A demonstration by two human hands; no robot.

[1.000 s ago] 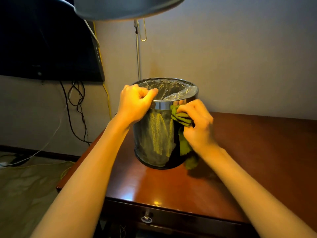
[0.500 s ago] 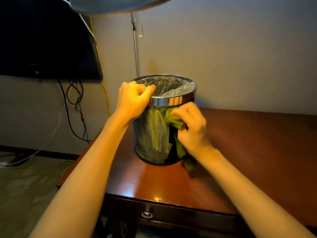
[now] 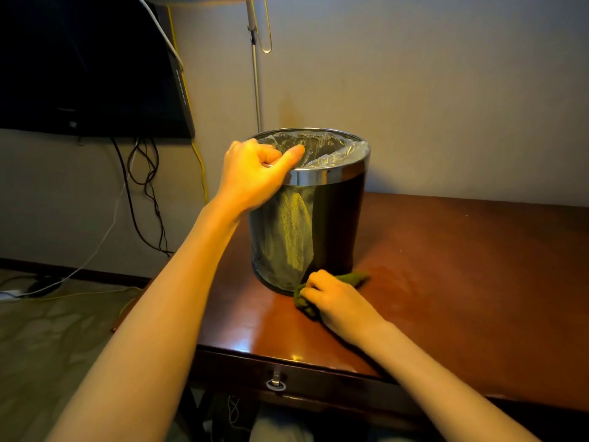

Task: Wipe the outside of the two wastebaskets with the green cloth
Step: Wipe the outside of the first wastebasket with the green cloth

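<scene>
Wastebasket point(image 3: 334, 224): one in view. Plastic liner point(image 3: 318, 148): one. Green cloth point(image 3: 353, 278): one. Hands: two, left hand point(image 3: 255, 173) and right hand point(image 3: 338, 301). Bench point(image 3: 462, 282): one, with one ring pull point(image 3: 276, 382). Wall screen point(image 3: 89, 65): one. Metal pole point(image 3: 256, 78): one. Cables: several, tangled, count unclear.

setting: hotel-type or home room | evidence: wall-mounted tv point(image 3: 79, 65), loose cables point(image 3: 143, 193) under it, polished wood tabletop point(image 3: 462, 282) with ring-pull drawer point(image 3: 276, 383), lamp pole point(image 3: 256, 74), carpet point(image 3: 47, 330)

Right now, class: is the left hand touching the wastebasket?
Touching. The head view shows the left hand gripping the wastebasket at its metal rim, thumb over the edge.
</scene>
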